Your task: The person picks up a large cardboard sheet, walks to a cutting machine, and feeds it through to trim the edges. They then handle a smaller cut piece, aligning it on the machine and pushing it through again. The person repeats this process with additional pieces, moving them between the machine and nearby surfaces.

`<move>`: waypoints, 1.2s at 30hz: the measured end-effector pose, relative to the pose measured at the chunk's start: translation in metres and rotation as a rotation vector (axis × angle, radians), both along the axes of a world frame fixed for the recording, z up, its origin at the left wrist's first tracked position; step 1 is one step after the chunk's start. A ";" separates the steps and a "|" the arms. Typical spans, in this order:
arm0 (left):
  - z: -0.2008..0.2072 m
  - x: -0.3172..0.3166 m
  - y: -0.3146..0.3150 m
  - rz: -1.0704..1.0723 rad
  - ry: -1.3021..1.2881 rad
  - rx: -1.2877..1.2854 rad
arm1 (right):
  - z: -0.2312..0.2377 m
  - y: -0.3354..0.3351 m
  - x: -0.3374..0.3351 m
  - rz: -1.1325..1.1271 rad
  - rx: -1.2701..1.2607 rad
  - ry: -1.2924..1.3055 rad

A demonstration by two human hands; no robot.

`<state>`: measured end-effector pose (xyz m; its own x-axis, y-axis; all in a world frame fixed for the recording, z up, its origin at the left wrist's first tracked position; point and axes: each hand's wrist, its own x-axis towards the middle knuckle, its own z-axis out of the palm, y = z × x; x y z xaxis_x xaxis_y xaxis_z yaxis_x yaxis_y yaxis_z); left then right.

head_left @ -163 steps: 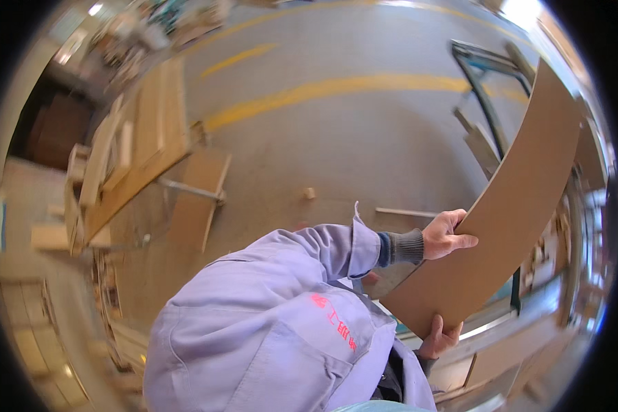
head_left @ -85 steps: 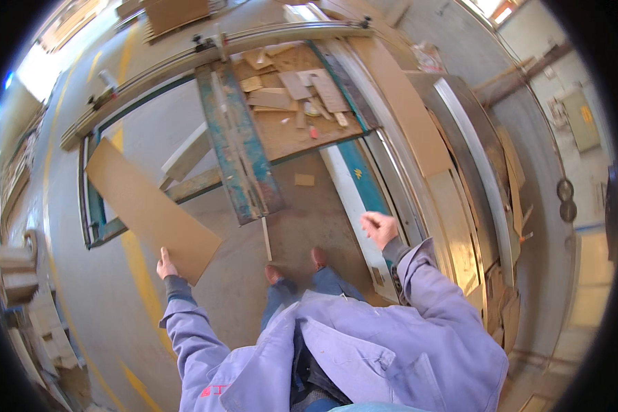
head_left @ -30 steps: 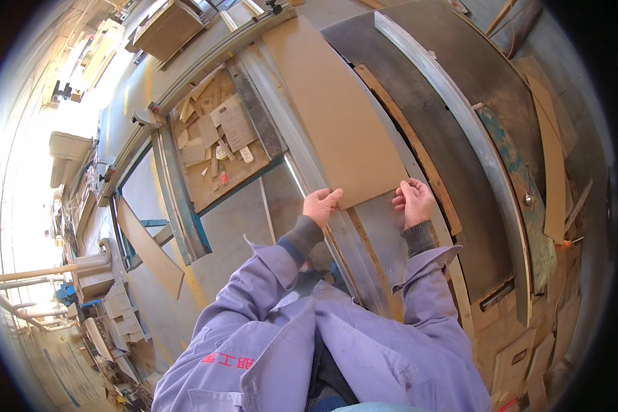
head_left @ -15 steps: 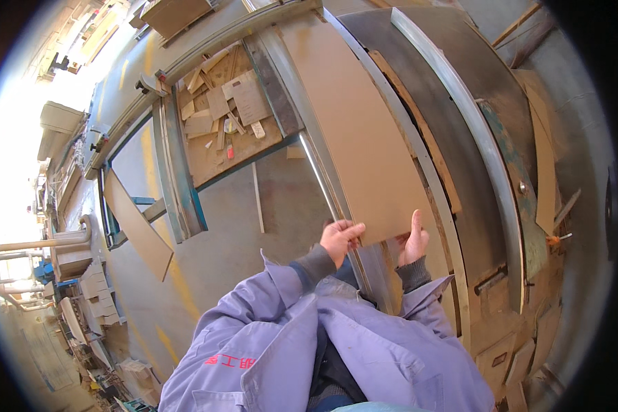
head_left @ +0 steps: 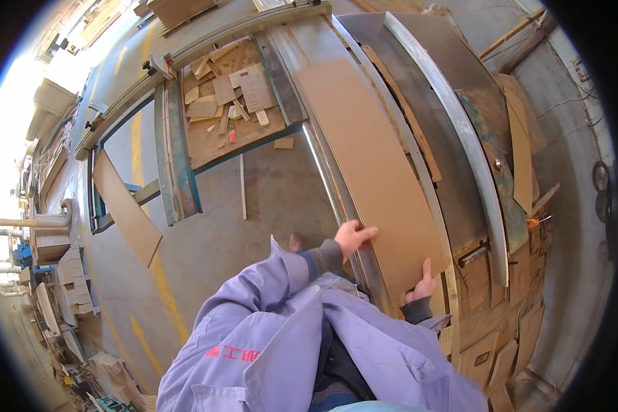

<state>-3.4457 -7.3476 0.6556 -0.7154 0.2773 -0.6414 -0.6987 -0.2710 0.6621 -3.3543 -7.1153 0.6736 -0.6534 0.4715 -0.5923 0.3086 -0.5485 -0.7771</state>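
A long tan board [head_left: 367,158] lies lengthwise on the flat machine bed, running from far to near. My left hand [head_left: 355,237] grips its left edge close to my body, with one digit lying over the top face. At the near right corner, my right hand [head_left: 421,283] holds the board's end, one digit raised along the top and the other fingers hidden beneath. A metal rail [head_left: 323,165] runs along the left side of the board.
To the left, a wooden platform [head_left: 213,147] carries several offcuts. A second tan board [head_left: 127,209] leans on the frame. A long crossbar [head_left: 206,41] spans the far side. Right of the board stand a dark bed [head_left: 419,89] and a curved pale metal fence [head_left: 453,110].
The board has slid toward me, baring the bed at its far end. Both hands have come nearer with it, the left now farther along its side edge.
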 end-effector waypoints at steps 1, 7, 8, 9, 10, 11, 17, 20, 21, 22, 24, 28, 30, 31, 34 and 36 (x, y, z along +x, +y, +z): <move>-0.003 -0.011 -0.002 0.065 0.035 0.001 | 0.000 0.008 0.007 -0.020 0.006 0.001; -0.007 -0.066 -0.016 0.258 0.052 -0.036 | 0.009 0.055 0.058 -0.100 0.112 -0.067; -0.007 -0.070 -0.018 0.247 0.059 -0.054 | 0.008 0.062 0.066 -0.123 0.086 -0.071; -0.005 -0.070 -0.018 0.243 0.050 -0.049 | 0.006 0.068 0.075 -0.125 0.117 -0.055; -0.004 -0.071 -0.018 0.251 0.057 -0.025 | 0.004 0.075 0.080 -0.132 0.138 -0.036; -0.003 -0.068 -0.015 0.179 0.061 -0.037 | -0.001 0.085 0.093 -0.142 0.130 0.025; 0.004 -0.040 0.023 0.032 0.104 0.025 | -0.047 0.166 0.143 -0.107 0.549 -0.162; 0.007 -0.029 0.052 -0.052 0.095 0.057 | -0.060 0.191 0.176 -0.170 0.584 -0.115; 0.009 -0.029 0.059 -0.062 0.061 0.084 | -0.059 0.194 0.181 -0.220 0.591 -0.126; 0.009 -0.029 0.069 -0.053 0.070 0.123 | -0.061 0.196 0.187 -0.221 0.575 -0.073; 0.010 -0.034 0.083 -0.097 0.111 0.056 | -0.057 0.194 0.191 -0.244 0.503 0.040; 0.014 -0.055 0.105 -0.156 0.188 -0.003 | -0.045 0.190 0.180 -0.300 0.594 -0.180; 0.017 -0.070 0.113 -0.197 0.228 -0.023 | -0.044 0.189 0.170 -0.323 0.620 -0.338; 0.018 -0.077 0.115 -0.226 0.253 -0.049 | -0.045 0.189 0.166 -0.335 0.602 -0.262; 0.021 -0.097 0.119 -0.289 0.351 -0.135 | -0.056 0.188 0.150 -0.374 0.578 -0.143; 0.020 -0.105 0.117 -0.298 0.366 -0.245 | -0.066 0.190 0.141 -0.380 0.541 -0.117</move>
<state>-3.5506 -7.2302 0.6753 -0.8177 0.3762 -0.4357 -0.4327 0.0974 0.8963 -3.2130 -6.9255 0.6078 -0.3288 0.9065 -0.2648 0.2703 -0.1783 -0.9461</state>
